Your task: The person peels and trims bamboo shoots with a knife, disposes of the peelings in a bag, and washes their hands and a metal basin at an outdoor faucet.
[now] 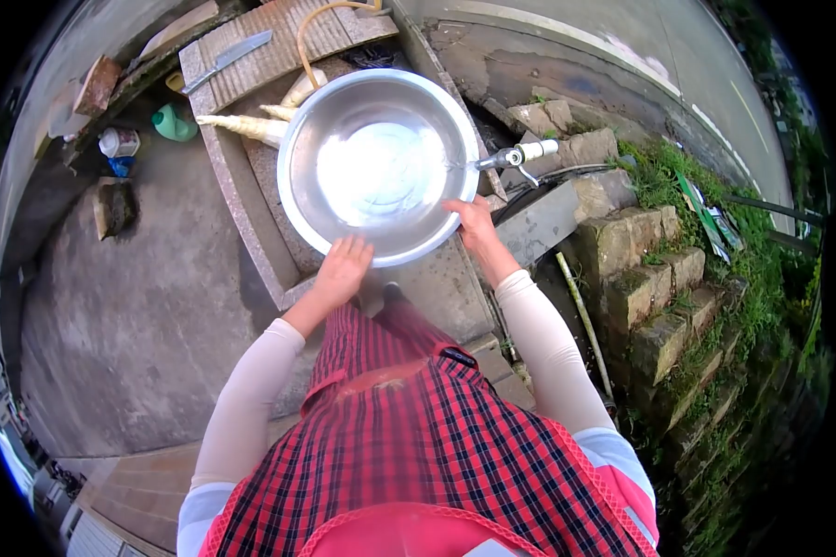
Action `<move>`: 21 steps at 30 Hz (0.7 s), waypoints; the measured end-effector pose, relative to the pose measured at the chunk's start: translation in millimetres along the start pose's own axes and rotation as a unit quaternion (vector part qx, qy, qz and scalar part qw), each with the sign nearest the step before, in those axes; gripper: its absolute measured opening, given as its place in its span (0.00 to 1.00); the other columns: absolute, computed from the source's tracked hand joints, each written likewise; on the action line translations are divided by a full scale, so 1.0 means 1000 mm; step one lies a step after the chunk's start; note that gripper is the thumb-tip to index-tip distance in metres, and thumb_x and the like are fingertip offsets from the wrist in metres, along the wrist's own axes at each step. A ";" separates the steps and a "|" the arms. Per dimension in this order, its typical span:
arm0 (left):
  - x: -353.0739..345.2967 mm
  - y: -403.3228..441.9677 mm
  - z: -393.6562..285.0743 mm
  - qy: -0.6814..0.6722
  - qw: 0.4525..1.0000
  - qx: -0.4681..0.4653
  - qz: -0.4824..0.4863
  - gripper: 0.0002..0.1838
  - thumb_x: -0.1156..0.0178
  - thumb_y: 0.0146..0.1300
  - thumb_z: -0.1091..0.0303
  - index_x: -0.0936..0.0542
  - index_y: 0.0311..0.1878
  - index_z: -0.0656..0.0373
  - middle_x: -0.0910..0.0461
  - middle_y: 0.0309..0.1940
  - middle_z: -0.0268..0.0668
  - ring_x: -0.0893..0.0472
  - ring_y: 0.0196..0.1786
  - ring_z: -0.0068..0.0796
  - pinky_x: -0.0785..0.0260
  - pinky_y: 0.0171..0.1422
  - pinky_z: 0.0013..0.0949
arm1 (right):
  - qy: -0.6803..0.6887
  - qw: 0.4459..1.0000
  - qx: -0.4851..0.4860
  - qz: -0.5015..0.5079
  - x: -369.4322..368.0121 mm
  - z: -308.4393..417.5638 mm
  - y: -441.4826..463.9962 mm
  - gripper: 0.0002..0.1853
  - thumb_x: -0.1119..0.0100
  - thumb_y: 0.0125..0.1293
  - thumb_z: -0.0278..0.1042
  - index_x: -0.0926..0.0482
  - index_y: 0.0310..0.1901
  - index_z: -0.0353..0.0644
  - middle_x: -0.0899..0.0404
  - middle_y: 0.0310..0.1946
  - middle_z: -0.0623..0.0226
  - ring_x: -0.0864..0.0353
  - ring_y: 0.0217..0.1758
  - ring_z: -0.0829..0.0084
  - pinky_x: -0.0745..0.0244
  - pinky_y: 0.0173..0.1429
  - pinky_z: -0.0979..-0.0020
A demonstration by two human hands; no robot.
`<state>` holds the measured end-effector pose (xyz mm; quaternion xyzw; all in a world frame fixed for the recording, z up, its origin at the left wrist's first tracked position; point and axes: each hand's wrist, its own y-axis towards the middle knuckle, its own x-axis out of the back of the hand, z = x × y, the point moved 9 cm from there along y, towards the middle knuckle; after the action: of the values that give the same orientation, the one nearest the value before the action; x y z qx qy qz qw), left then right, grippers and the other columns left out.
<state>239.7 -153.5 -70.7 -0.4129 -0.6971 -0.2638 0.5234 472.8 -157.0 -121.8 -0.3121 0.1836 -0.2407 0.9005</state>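
A wide metal basin rests over a stone sink, with a little water inside. My left hand holds its near rim, fingers over the edge. At the lower right rim, my right hand grips the basin with the thumb inside; its other fingers are mostly hidden. A tap reaches over the basin's right edge. Pale long roots stick out from under the basin on the left. On the ribbed slab behind lies a knife.
A tan hose curves down behind the basin. To the left stand a green jug, a white tub and a stone block. Stone steps with grass rise at the right, beside a thin pole.
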 end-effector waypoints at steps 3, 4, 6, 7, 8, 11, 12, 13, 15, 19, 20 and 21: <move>0.016 0.001 0.003 -0.049 0.999 -0.001 0.000 0.22 0.47 0.55 0.74 0.30 0.55 0.65 0.28 0.55 0.54 0.28 0.57 0.50 0.41 0.65 0.47 | -0.037 0.999 -0.017 0.005 -0.011 0.010 0.012 0.17 0.41 0.52 0.27 0.22 0.44 0.28 0.19 0.37 0.59 0.19 0.38 0.65 0.26 0.44 0.68; 0.027 0.002 0.002 -0.057 0.998 -0.012 -0.018 0.22 0.47 0.55 0.73 0.30 0.55 0.65 0.27 0.53 0.54 0.27 0.55 0.50 0.39 0.63 0.47 | -0.034 0.999 -0.025 0.013 -0.017 0.018 0.010 0.17 0.41 0.52 0.28 0.22 0.44 0.28 0.19 0.37 0.58 0.19 0.39 0.65 0.26 0.44 0.67; 0.047 0.007 -0.003 -0.074 0.995 -0.033 -0.055 0.21 0.46 0.56 0.72 0.30 0.54 0.65 0.25 0.50 0.53 0.25 0.52 0.49 0.36 0.59 0.46 | -0.027 0.998 -0.040 0.028 -0.026 0.028 0.008 0.17 0.42 0.53 0.29 0.22 0.44 0.28 0.19 0.37 0.58 0.20 0.40 0.66 0.27 0.46 0.67; 0.050 0.010 -0.002 -0.094 0.994 -0.025 -0.058 0.20 0.45 0.56 0.71 0.30 0.53 0.64 0.24 0.47 0.51 0.24 0.49 0.49 0.33 0.55 0.45 | -0.036 0.999 -0.017 0.029 -0.026 0.029 0.015 0.17 0.42 0.55 0.33 0.23 0.44 0.30 0.20 0.38 0.59 0.22 0.41 0.68 0.29 0.47 0.67; 0.053 0.012 -0.001 -0.114 0.991 -0.018 -0.061 0.19 0.44 0.56 0.71 0.30 0.52 0.64 0.23 0.44 0.50 0.23 0.46 0.48 0.31 0.52 0.44 | -0.039 0.999 -0.012 0.024 -0.026 0.029 0.021 0.18 0.42 0.56 0.34 0.23 0.44 0.30 0.21 0.39 0.60 0.23 0.42 0.69 0.30 0.46 0.68; 0.077 0.029 0.007 -0.147 0.986 0.012 -0.083 0.15 0.44 0.56 0.72 0.29 0.48 0.63 0.22 0.36 0.46 0.20 0.38 0.46 0.28 0.41 0.42 | -0.052 0.999 -0.001 -0.005 -0.021 0.030 0.043 0.19 0.42 0.59 0.39 0.26 0.45 0.32 0.24 0.41 0.63 0.28 0.43 0.71 0.33 0.45 0.71; 0.083 0.036 0.010 -0.153 0.984 0.024 -0.092 0.14 0.44 0.56 0.73 0.28 0.47 0.62 0.21 0.33 0.44 0.20 0.36 0.45 0.27 0.38 0.42 | -0.046 0.998 0.033 0.032 -0.025 0.034 0.048 0.23 0.43 0.61 0.44 0.27 0.49 0.32 0.25 0.45 0.63 0.29 0.47 0.72 0.35 0.50 0.70; 0.084 0.041 0.019 -0.149 0.981 0.031 -0.119 0.12 0.46 0.56 0.76 0.27 0.44 0.62 0.21 0.32 0.44 0.20 0.34 0.44 0.27 0.35 0.42 | -0.034 0.999 0.018 0.017 -0.025 0.033 0.051 0.26 0.45 0.63 0.49 0.27 0.51 0.32 0.26 0.49 0.62 0.30 0.51 0.71 0.37 0.54 0.70; 0.098 0.058 0.027 -0.161 0.975 0.065 -0.136 0.09 0.48 0.58 0.75 0.26 0.42 0.62 0.21 0.30 0.47 0.20 0.33 0.48 0.28 0.36 0.45 | -0.046 0.998 0.039 -0.021 -0.033 0.048 0.043 0.36 0.52 0.65 0.61 0.31 0.59 0.31 0.31 0.60 0.59 0.37 0.63 0.69 0.44 0.66 0.68; 0.113 0.086 0.037 -0.193 0.961 0.137 -0.145 0.07 0.49 0.61 0.72 0.25 0.40 0.61 0.21 0.29 0.51 0.22 0.32 0.54 0.31 0.35 0.50 | -0.313 0.910 0.255 -0.100 -0.058 0.058 0.041 0.34 0.58 0.69 0.53 0.41 0.65 0.29 0.41 0.65 0.44 0.47 0.71 0.53 0.55 0.73 0.57; 0.111 0.093 0.038 -0.185 0.961 0.155 -0.135 0.07 0.49 0.62 0.72 0.24 0.40 0.61 0.22 0.28 0.51 0.22 0.32 0.55 0.32 0.35 0.50 | -0.422 0.851 0.280 -0.141 -0.076 0.075 0.011 0.33 0.59 0.69 0.50 0.42 0.65 0.29 0.44 0.66 0.42 0.49 0.72 0.52 0.57 0.73 0.54; 0.108 0.099 0.037 -0.178 0.961 0.173 -0.124 0.07 0.49 0.62 0.71 0.24 0.40 0.61 0.22 0.28 0.52 0.22 0.32 0.55 0.32 0.35 0.51 | -0.454 0.810 0.332 -0.162 -0.096 0.080 -0.010 0.33 0.60 0.69 0.50 0.42 0.65 0.30 0.44 0.67 0.44 0.49 0.73 0.53 0.57 0.73 0.52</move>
<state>293.1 -40.2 13.7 -0.2665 -0.8599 -0.1240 0.4174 430.1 -73.3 -38.8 -0.0927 -0.3910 -0.2598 0.8781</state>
